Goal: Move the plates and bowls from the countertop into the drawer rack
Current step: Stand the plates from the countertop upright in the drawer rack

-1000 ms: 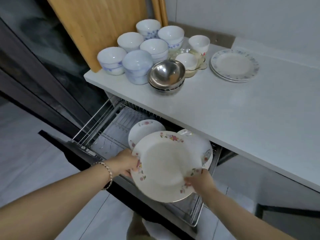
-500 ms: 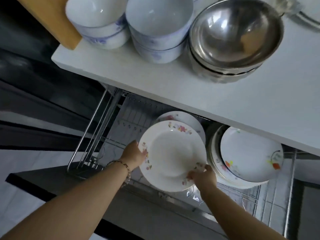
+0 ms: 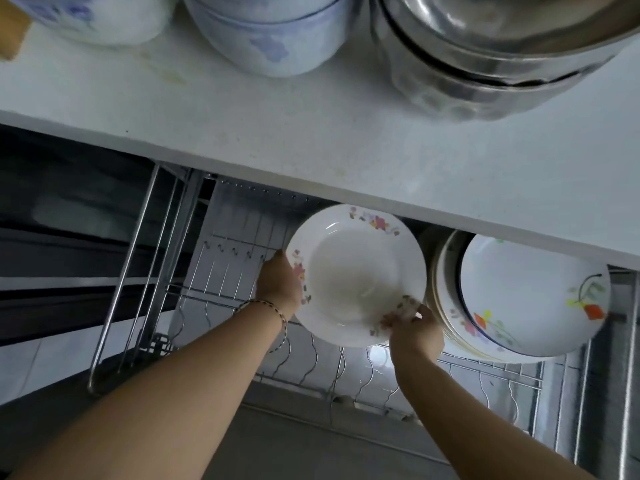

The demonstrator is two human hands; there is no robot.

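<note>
A white deep plate with a floral rim [image 3: 353,275] stands almost upright over the wire drawer rack [image 3: 242,306]. My left hand [image 3: 278,284] grips its left edge and my right hand [image 3: 414,329] holds its lower right rim. To its right, several flowered plates [image 3: 526,296] lean together in the rack. On the white countertop [image 3: 242,126] above sit stacked white-and-blue bowls [image 3: 273,36] and stacked steel bowls [image 3: 485,57]. Any plate behind the held one is hidden.
The countertop's front edge overhangs the back of the rack, close above the held plate. Steel rails [image 3: 138,271] bound the drawer on the left. Empty wire slots lie left of and below the plate. A wooden board's corner [image 3: 10,32] shows at top left.
The view has dropped lower and closer to the drawer. The held plate has moved back and up toward the countertop edge, covering the plate behind it. Both hands keep their grip.
</note>
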